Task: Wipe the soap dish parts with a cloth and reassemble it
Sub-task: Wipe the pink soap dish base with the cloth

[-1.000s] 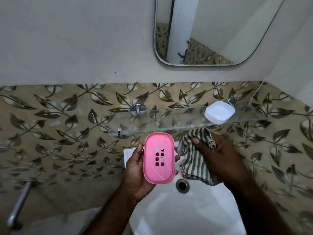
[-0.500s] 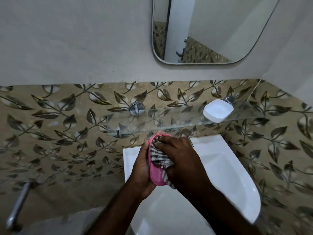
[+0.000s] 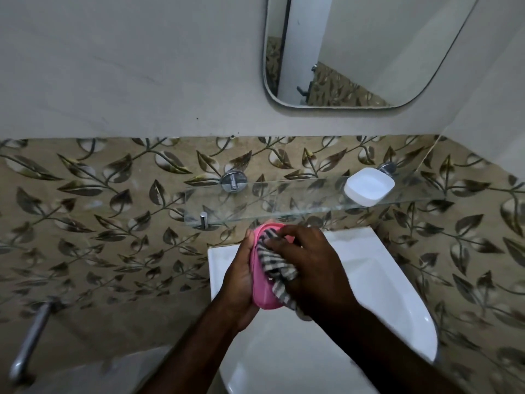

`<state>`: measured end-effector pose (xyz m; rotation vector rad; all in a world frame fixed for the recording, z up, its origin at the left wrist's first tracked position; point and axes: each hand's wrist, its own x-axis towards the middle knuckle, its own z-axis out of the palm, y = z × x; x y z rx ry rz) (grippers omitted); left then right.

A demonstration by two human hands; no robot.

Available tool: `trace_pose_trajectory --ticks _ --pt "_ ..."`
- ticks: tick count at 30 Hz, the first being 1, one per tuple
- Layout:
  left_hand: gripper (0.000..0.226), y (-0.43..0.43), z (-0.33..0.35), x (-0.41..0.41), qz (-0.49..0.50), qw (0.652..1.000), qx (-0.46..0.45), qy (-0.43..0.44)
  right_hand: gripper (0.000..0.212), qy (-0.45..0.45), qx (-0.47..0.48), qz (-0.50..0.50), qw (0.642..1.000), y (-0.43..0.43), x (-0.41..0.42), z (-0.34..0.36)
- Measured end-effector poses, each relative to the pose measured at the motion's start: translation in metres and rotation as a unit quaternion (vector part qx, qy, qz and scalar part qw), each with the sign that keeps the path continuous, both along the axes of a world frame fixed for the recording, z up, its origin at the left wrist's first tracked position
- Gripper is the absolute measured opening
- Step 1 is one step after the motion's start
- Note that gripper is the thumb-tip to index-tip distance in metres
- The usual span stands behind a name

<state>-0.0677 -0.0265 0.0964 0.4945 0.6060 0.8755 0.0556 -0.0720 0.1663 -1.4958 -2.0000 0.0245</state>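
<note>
Two hands over the basin (image 3: 369, 280): left hand (image 3: 238, 282) curls round the pink tray (image 3: 262, 292) at its 9 o'clock edge; right hand (image 3: 309, 268) clutches the striped cloth (image 3: 272, 263) against its face. Tray judged light, stiff, slippery: grip by the rims. White base (image 3: 368, 186) on the shelf (image 3: 284, 200), 2 o'clock

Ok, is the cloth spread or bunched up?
Bunched up: the right hand grips the cloth crumpled against the pink tray held by the left hand.

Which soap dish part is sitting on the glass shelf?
The white plastic part, at the shelf's right end. The pink plastic part is in the left hand, under the right hand's striped cloth.
</note>
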Motion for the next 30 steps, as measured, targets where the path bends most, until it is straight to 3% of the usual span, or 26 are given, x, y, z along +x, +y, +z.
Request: trace_pose_trajectory --ticks 2,7,12,15,17,20,23,28,30 --pt "0.066 0.003 0.003 0.001 -0.005 1.0 0.006 -0.006 0.041 0.043 -0.009 -0.027 0.999 0.003 -0.004 -0.003" --pt "0.064 0.002 -0.003 -0.007 -0.007 1.0 0.002 0.006 0.041 -0.059 -0.06 0.07 0.994 -0.014 -0.012 -0.011" --pt "0.051 0.001 0.0 -0.001 0.015 1.0 -0.001 -0.014 0.04 -0.005 -0.046 -0.021 0.999 0.015 -0.012 0.006" --pt "0.054 0.005 -0.009 -0.013 0.003 1.0 -0.007 -0.001 0.035 -0.079 -0.057 0.071 0.993 -0.003 -0.024 -0.001" --pt "0.062 0.005 -0.012 -0.018 -0.009 1.0 -0.02 0.002 0.042 -0.111 -0.087 0.128 0.982 -0.014 -0.021 -0.005" --pt "0.06 0.004 -0.003 -0.012 0.007 1.0 -0.011 0.021 0.039 -0.074 -0.073 0.068 0.992 0.005 -0.011 -0.003" --pt "0.054 0.008 0.001 -0.007 0.036 0.999 0.004 0.0 0.05 -0.021 -0.06 -0.028 0.998 0.025 -0.012 0.002" --pt "0.058 0.011 -0.011 -0.019 -0.005 1.0 -0.014 -0.019 0.036 -0.096 -0.059 0.121 0.986 -0.005 -0.025 -0.003" --pt "0.056 0.01 -0.006 -0.015 -0.001 1.0 -0.01 -0.004 0.035 -0.083 -0.057 0.093 0.99 0.006 -0.017 0.004"
